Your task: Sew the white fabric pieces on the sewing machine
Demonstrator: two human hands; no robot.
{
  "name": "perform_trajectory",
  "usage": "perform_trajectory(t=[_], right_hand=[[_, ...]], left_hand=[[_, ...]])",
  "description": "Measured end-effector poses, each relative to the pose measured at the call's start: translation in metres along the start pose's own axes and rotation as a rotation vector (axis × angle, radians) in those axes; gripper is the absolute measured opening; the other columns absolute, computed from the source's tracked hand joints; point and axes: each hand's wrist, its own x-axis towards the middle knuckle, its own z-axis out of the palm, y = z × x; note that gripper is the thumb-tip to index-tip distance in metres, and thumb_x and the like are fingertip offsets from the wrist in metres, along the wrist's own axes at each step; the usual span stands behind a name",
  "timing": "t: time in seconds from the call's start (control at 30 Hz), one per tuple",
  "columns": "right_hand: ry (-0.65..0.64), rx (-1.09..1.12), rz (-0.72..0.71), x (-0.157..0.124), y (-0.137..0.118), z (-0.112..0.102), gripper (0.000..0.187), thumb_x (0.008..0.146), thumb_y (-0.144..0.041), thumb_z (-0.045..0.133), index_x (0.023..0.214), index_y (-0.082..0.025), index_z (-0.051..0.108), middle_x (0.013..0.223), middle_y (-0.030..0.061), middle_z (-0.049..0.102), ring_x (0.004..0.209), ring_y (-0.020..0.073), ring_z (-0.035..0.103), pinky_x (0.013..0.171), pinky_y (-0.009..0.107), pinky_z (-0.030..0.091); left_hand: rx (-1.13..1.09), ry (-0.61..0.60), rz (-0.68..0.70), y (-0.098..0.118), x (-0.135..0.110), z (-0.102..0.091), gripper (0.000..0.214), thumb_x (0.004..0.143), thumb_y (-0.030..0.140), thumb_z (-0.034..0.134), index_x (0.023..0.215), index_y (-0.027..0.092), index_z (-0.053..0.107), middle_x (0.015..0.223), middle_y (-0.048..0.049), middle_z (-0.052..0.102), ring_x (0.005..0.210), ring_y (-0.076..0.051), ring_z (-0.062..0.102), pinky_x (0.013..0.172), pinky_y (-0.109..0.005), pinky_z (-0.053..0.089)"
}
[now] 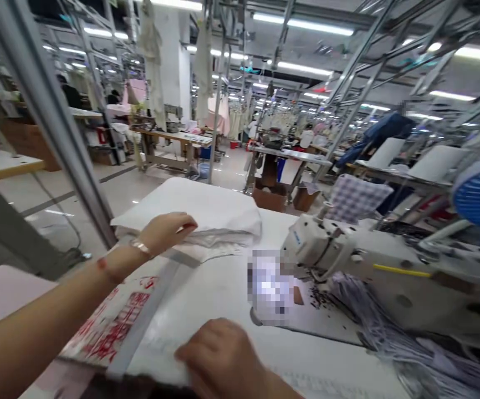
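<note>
While the right hand (219,357) lies cupped on a white cloth panel (207,327) at the near edge of the counter (327,316), the left hand (165,233) rests curled against a folded white fabric stack (185,202), fingers together, probably to keep the cloth flat beside a grey straightedge (144,318); whether either hand pinches anything cannot be told. Farther right sits a white industrial sewing machine (340,249), likely placed within easy reach, with a striped fabric bundle (414,327) trailing beside it.

- a slim gold-toned metal bracelet (141,247) on the left wrist (134,257)
- a thin red band (103,270) around the left forearm (49,316)
- right hand (219,357) blurred, no sleeve in view
</note>
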Motion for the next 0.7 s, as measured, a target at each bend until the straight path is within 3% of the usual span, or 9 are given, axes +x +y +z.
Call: perform_trajectory(t=[0.07, 0.13, 0.27, 0.4, 0.53, 0.63, 0.7], right_hand=[[0.111, -0.062, 0.180, -0.024, 0.024, -0.035, 0.022, 0.083, -0.014, 0.041, 0.094, -0.019, 0.060, 0.073, 0.0022, 0.066, 0.065, 0.0149, 0.059, 0.059, 0.026, 0.044], [0.180, -0.117, 0.330, -0.045, 0.042, -0.057, 0.024, 0.084, -0.011, 0.040, 0.091, -0.020, 0.061, 0.070, 0.0024, 0.064, 0.064, 0.0147, 0.058, 0.058, 0.025, 0.043], [0.225, -0.139, 0.457, -0.061, 0.060, -0.061, 0.023, 0.085, -0.013, 0.039, 0.084, -0.021, 0.061, 0.066, 0.0003, 0.063, 0.059, 0.0135, 0.057, 0.054, 0.024, 0.041], [0.133, -0.166, 0.333, -0.061, 0.063, -0.053, 0.023, 0.082, -0.014, 0.040, 0.086, -0.020, 0.062, 0.065, 0.0004, 0.063, 0.058, 0.0144, 0.055, 0.052, 0.026, 0.041], [0.167, -0.133, 0.348, -0.062, 0.058, -0.059, 0.024, 0.081, -0.010, 0.041, 0.090, -0.019, 0.062, 0.071, 0.0013, 0.064, 0.064, 0.0144, 0.057, 0.055, 0.025, 0.045], [0.294, -0.219, 0.419, -0.056, 0.058, -0.060, 0.031, 0.082, -0.011, 0.045, 0.111, -0.017, 0.056, 0.097, 0.0075, 0.066, 0.090, 0.0186, 0.061, 0.073, 0.031, 0.052], [0.299, -0.348, 0.473, -0.048, 0.060, -0.056, 0.049, 0.079, -0.018, 0.053, 0.127, -0.010, 0.047, 0.120, 0.0160, 0.059, 0.114, 0.0265, 0.053, 0.089, 0.041, 0.050]], left_hand=[[0.050, -0.043, 0.041, 0.022, 0.060, 0.009, 0.022, 0.089, 0.028, 0.047, 0.096, 0.017, 0.065, 0.100, -0.0071, 0.067, 0.090, -0.019, 0.061, 0.081, -0.032, 0.045], [0.086, -0.112, 0.068, 0.033, 0.094, 0.015, 0.018, 0.087, 0.028, 0.053, 0.086, 0.014, 0.064, 0.088, -0.0059, 0.067, 0.080, -0.018, 0.061, 0.077, -0.034, 0.045], [0.094, -0.225, 0.092, 0.027, 0.116, 0.017, 0.020, 0.080, 0.030, 0.052, 0.070, 0.017, 0.064, 0.073, -0.0049, 0.067, 0.068, -0.018, 0.058, 0.068, -0.029, 0.041], [0.011, -0.329, 0.067, 0.018, 0.127, 0.007, 0.025, 0.074, 0.036, 0.048, 0.075, 0.019, 0.066, 0.073, -0.0035, 0.069, 0.067, -0.020, 0.058, 0.063, -0.026, 0.039], [-0.102, -0.343, 0.087, 0.029, 0.106, 0.001, 0.031, 0.082, 0.043, 0.036, 0.085, 0.019, 0.056, 0.078, -0.0027, 0.064, 0.071, -0.018, 0.055, 0.066, -0.025, 0.040], [-0.174, -0.384, 0.123, 0.057, 0.054, 0.004, 0.033, 0.088, 0.044, 0.027, 0.085, 0.020, 0.049, 0.075, -0.0020, 0.059, 0.067, -0.017, 0.052, 0.063, -0.025, 0.041], [-0.286, -0.494, 0.175, 0.083, 0.013, 0.007, 0.033, 0.091, 0.043, 0.025, 0.083, 0.020, 0.048, 0.075, -0.0017, 0.059, 0.067, -0.016, 0.053, 0.063, -0.024, 0.042]])
